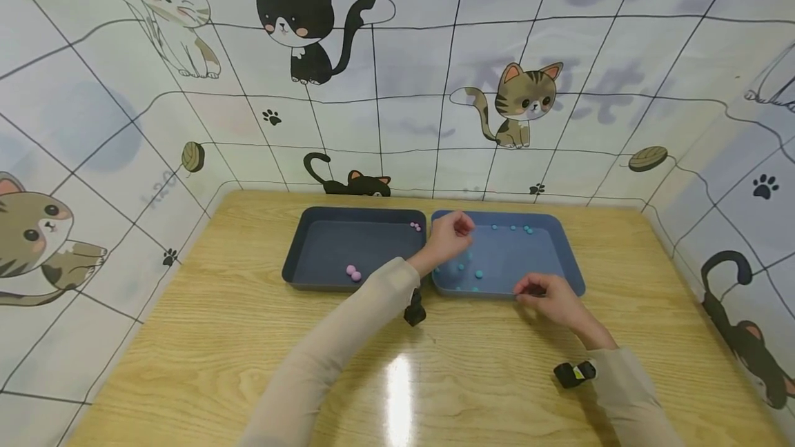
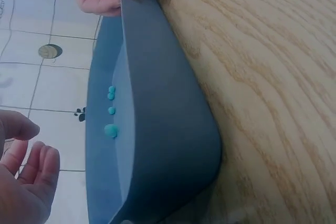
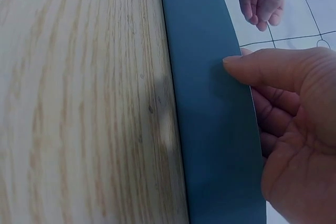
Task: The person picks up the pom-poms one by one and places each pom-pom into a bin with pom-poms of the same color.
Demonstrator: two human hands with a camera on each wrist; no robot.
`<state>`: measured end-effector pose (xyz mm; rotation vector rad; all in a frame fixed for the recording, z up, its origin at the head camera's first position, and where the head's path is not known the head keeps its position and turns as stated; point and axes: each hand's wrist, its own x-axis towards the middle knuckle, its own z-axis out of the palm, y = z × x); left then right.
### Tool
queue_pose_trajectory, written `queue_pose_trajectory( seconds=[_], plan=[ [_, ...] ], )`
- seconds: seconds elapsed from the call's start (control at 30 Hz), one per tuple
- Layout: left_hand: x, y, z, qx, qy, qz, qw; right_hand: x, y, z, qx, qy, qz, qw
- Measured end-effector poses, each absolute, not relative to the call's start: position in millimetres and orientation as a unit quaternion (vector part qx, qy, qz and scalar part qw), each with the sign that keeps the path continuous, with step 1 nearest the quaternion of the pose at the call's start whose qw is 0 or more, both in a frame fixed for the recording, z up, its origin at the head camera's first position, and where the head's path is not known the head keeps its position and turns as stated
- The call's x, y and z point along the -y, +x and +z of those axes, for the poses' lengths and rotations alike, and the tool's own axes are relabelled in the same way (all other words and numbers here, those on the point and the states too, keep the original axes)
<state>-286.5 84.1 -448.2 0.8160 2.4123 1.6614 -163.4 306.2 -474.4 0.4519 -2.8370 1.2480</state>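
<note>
A light blue tray (image 1: 534, 257) holds several small teal beads (image 1: 479, 273). My right hand (image 1: 537, 288) pinches its front rim, thumb on the outer wall (image 3: 205, 103) and fingers inside. My left hand (image 1: 450, 233) hovers over the tray's left part with fingers relaxed and nothing visible in them. In the left wrist view the left hand (image 2: 26, 182) hangs open beside the tray wall (image 2: 163, 129), with teal beads (image 2: 110, 129) on the floor inside. To the left sits a dark grey-blue tray (image 1: 323, 254) with pink beads (image 1: 352, 272).
Both trays stand side by side at the back middle of a wooden table (image 1: 248, 364). Walls with cat drawings (image 1: 298, 19) close in the table on three sides. More pink beads (image 1: 415, 226) lie in the dark tray's far right corner.
</note>
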Motion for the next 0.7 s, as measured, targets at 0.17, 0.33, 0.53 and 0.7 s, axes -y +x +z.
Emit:
queue_pose_trajectory(
  seconds=[0.17,0.33,0.53,0.7],
  plan=[
    [-70,-286,-447,-0.813,0.237,0.530,0.046,-305,-164,-475,0.901,0.156,0.405,0.005],
    [-52,-278,-450,-0.817,0.236,0.526,0.032,-305,-164,-473,0.896,0.155,0.417,0.002],
    [-35,-269,-450,-0.821,0.228,0.523,-0.009,-303,-165,-469,0.907,0.145,0.392,0.055],
    [-24,-261,-447,-0.833,0.257,0.486,-0.067,-294,-168,-466,0.916,0.156,0.353,0.108]
  ],
)
